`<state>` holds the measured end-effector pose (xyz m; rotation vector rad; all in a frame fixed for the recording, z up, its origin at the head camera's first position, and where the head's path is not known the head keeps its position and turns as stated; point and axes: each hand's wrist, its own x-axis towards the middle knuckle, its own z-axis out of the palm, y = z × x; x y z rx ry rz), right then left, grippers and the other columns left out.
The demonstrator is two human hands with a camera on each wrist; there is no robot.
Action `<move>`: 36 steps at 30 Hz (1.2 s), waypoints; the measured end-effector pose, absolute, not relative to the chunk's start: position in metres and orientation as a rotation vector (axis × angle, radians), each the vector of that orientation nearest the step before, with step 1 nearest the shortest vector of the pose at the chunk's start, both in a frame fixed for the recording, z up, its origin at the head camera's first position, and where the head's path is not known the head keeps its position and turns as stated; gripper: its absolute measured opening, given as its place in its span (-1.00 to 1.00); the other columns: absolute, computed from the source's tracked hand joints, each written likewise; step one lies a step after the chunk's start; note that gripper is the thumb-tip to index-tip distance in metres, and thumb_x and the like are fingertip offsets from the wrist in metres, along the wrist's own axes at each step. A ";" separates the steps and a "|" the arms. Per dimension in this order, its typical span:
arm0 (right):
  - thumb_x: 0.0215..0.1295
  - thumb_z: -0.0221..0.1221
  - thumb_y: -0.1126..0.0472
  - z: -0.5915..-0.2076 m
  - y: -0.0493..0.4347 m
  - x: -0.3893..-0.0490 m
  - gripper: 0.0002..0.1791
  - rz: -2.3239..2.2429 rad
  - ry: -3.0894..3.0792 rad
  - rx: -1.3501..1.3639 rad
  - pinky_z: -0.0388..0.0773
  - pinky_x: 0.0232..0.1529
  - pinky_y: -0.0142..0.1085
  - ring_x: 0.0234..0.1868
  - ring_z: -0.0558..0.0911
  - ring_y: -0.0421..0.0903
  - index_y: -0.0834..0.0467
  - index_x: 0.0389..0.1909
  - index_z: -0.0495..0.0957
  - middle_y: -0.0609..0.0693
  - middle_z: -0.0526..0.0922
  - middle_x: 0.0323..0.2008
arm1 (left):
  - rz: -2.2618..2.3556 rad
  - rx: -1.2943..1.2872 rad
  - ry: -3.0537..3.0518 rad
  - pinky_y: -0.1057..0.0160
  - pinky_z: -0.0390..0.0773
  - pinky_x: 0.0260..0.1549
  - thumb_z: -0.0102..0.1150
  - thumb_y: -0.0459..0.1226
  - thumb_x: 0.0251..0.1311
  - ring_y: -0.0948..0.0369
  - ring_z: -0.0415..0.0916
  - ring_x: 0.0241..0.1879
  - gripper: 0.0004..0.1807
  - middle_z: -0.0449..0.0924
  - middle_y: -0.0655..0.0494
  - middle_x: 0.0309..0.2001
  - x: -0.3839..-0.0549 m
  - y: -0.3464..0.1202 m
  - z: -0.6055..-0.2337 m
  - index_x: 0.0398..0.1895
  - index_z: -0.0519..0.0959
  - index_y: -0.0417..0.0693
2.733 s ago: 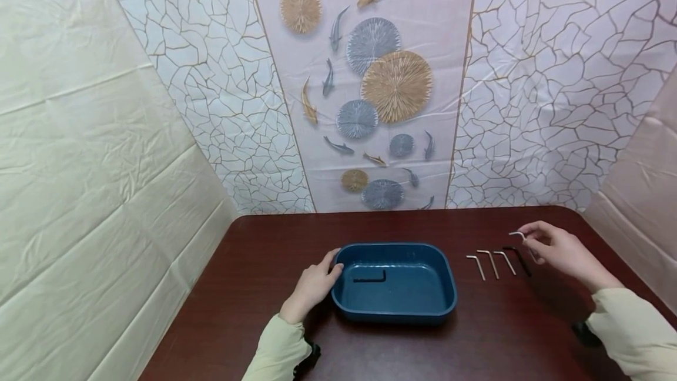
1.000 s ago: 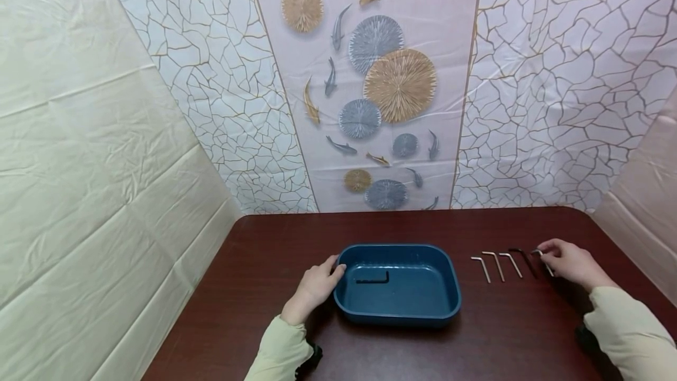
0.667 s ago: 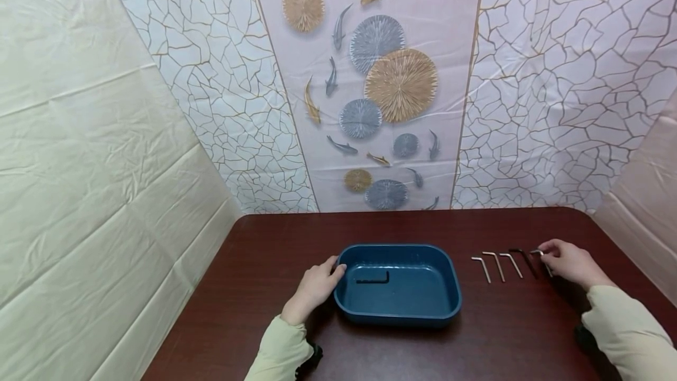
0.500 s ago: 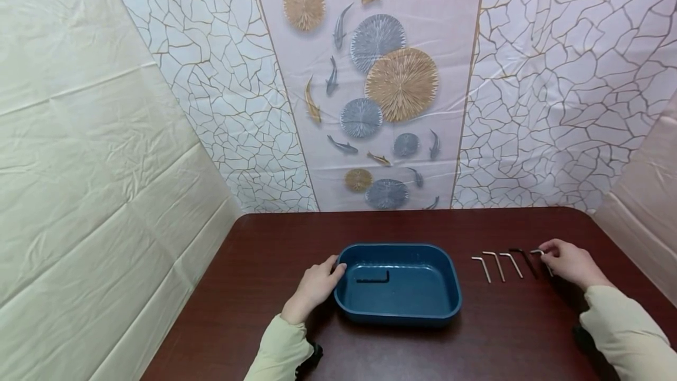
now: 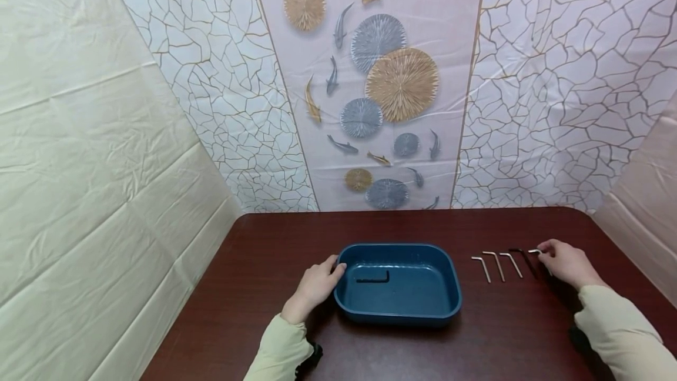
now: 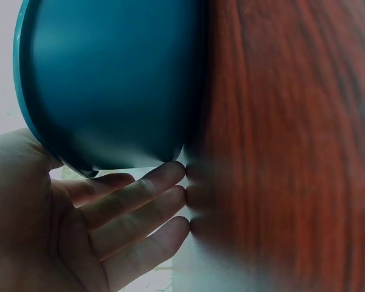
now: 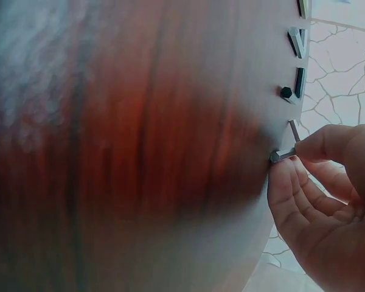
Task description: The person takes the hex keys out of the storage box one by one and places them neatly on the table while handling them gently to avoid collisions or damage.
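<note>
My left hand [image 5: 314, 284] holds the near-left rim of a blue tray [image 5: 396, 316]. Its thumb lies over the rim; in the left wrist view the fingers [image 6: 134, 204] stretch along the outside, tips at the tabletop. A black hex key [image 5: 374, 280] lies inside the tray. On the right, my right hand [image 5: 568, 264] pinches a silver hex key [image 7: 285, 154] between thumb and fingers, low at the table. This key is at the right end of a row, beside a black hex key [image 5: 525, 262]; its long arm is partly hidden by the hand.
Three silver hex keys, the left [image 5: 482, 269], the middle [image 5: 495, 266] and the right [image 5: 512, 265], lie side by side between the tray and the black key. A dark red wooden table [image 5: 285, 237] carries everything. Patterned cloth [image 5: 396, 134] hangs behind it.
My right hand has come down from above the table with the silver hex key to the row's right end, and just now shifted slightly left. Left hand and tray stay put.
</note>
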<state>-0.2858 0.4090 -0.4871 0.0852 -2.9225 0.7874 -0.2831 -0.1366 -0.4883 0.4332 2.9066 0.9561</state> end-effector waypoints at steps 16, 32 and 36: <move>0.36 0.05 0.34 -0.490 0.409 -0.287 -0.68 0.799 -2.903 0.072 0.40 -0.44 -0.18 -0.54 0.51 -0.12 0.57 -0.05 0.44 0.12 0.59 -0.47 | 0.972 0.442 2.903 0.19 0.40 -0.51 -0.12 0.05 0.54 0.20 0.43 -0.58 -0.46 0.42 0.14 -0.61 -0.281 -0.138 -0.489 0.30 0.47 -0.14; 0.29 0.11 0.35 -0.495 0.412 -0.289 -0.71 0.761 -2.884 0.084 0.42 -0.38 -0.11 -0.44 0.55 0.04 0.54 -0.12 0.48 0.20 0.57 -0.43 | 0.981 0.444 2.902 0.15 0.47 -0.42 -0.12 0.01 0.54 0.21 0.46 -0.51 -0.48 0.45 0.16 -0.57 -0.282 -0.137 -0.490 0.30 0.47 -0.17; 0.27 0.12 0.35 -0.495 0.412 -0.290 -0.72 0.749 -2.878 0.082 0.43 -0.35 -0.07 -0.40 0.56 0.11 0.53 -0.13 0.50 0.21 0.57 -0.42 | 0.988 0.440 2.892 0.12 0.49 -0.39 -0.12 0.01 0.54 0.20 0.47 -0.49 -0.46 0.48 0.15 -0.54 -0.282 -0.138 -0.490 0.32 0.46 -0.18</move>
